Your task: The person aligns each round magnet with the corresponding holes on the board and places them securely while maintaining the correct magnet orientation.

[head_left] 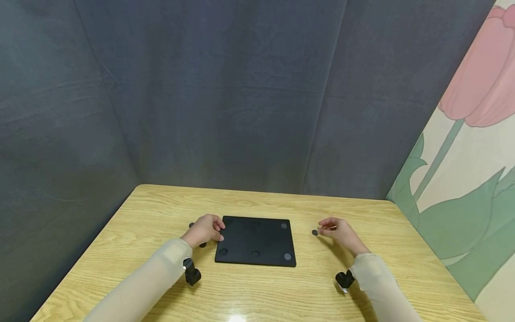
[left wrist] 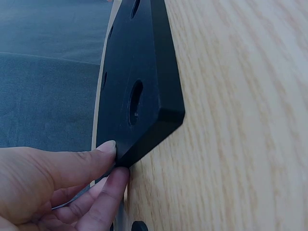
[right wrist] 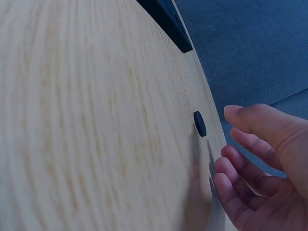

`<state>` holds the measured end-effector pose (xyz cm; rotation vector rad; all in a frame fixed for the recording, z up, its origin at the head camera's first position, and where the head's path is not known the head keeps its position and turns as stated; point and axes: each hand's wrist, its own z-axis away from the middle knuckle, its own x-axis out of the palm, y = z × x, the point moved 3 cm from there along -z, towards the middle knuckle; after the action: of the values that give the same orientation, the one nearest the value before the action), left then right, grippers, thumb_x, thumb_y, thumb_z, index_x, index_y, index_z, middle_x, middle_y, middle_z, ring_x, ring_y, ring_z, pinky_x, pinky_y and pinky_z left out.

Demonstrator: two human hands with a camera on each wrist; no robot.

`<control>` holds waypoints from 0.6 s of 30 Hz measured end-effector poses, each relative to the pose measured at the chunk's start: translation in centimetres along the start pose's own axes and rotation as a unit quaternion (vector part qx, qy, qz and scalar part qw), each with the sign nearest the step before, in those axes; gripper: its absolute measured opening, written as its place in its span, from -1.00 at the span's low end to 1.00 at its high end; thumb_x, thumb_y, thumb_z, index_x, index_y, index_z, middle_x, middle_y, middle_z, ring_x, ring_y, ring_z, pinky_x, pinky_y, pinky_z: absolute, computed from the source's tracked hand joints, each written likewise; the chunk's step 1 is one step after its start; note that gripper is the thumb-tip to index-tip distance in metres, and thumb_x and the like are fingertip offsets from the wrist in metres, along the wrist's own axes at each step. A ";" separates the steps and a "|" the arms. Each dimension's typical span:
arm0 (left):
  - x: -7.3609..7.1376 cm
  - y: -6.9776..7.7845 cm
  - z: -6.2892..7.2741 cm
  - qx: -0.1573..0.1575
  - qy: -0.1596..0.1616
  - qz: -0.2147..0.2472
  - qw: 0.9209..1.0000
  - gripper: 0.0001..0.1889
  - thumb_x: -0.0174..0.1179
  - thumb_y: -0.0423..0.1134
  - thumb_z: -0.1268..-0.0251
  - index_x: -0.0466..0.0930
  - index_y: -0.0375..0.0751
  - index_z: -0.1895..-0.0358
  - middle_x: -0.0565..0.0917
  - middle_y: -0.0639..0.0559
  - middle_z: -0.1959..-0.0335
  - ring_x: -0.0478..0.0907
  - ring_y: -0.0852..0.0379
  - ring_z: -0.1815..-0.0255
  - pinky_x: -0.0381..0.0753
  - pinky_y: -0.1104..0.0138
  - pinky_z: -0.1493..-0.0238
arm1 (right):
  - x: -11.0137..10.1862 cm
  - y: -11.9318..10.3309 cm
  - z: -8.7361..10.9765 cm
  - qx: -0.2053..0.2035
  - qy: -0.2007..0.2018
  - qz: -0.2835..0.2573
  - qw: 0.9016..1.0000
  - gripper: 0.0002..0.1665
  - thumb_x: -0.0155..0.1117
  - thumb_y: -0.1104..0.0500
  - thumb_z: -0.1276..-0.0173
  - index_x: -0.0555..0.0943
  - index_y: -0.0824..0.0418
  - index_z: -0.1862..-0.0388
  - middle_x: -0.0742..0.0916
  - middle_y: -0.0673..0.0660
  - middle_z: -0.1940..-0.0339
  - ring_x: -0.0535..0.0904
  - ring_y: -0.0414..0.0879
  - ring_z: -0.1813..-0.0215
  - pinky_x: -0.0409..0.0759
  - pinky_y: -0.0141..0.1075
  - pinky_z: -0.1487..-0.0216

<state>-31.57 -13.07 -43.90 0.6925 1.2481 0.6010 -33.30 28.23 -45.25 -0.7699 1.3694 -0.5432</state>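
Note:
A flat black board (head_left: 257,239) with round recesses lies on the table. My left hand (head_left: 205,230) pinches its left edge, the thumb (left wrist: 107,149) on the top face and a finger against the side. To the right of the board, a small black disc (head_left: 314,232) rests on the wood. My right hand (head_left: 339,233) hovers just beside that disc, fingers loosely bent and apart, holding nothing; the right wrist view shows a gap between the fingertips (right wrist: 232,109) and the disc. Two dark discs, one farther off (head_left: 191,225) and one nearer (head_left: 203,244), are partly covered by my left hand.
The wooden table (head_left: 257,295) ends at a grey-blue curtain (head_left: 241,112) behind and along the left. A wall painted with a tulip (head_left: 474,71) stands on the right. Round spots at the board's right end look lighter grey. Small black cameras sit on both wrists.

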 end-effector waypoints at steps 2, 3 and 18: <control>0.0 0.0 0.0 0.001 0.001 -0.002 1.000 -0.73 0.41 -0.53 0.02 0.61 -0.31 0.20 0.53 -0.10 0.31 0.43 0.08 0.34 0.47 0.34 0.35 | 0.1 0.1 0.0 0.001 -0.001 0.000 1.000 -0.64 0.33 0.17 -0.32 0.59 0.36 0.00 0.69 0.17 0.13 0.58 -0.04 0.10 0.53 -0.27 0.12; 0.0 0.0 0.0 0.001 0.001 -0.002 1.000 -0.73 0.41 -0.53 0.02 0.61 -0.31 0.21 0.53 -0.10 0.31 0.43 0.08 0.34 0.47 0.34 0.35 | 0.1 0.1 0.0 0.001 -0.002 0.001 1.000 -0.65 0.33 0.17 -0.32 0.59 0.36 0.00 0.69 0.17 0.14 0.58 -0.04 0.10 0.53 -0.27 0.12; 0.1 -0.2 -0.2 0.001 0.003 -0.006 1.000 -0.73 0.41 -0.53 0.03 0.62 -0.29 0.21 0.54 -0.09 0.31 0.43 0.08 0.33 0.47 0.33 0.33 | 0.5 0.3 -0.3 0.005 -0.028 -0.007 1.000 -0.65 0.35 0.20 -0.30 0.58 0.40 0.03 0.68 0.17 0.20 0.53 -0.13 0.21 0.51 -0.37 0.24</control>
<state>-31.75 -13.12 -44.18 0.6851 1.2581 0.5911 -33.57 27.95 -45.79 -0.7813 1.3099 -0.5366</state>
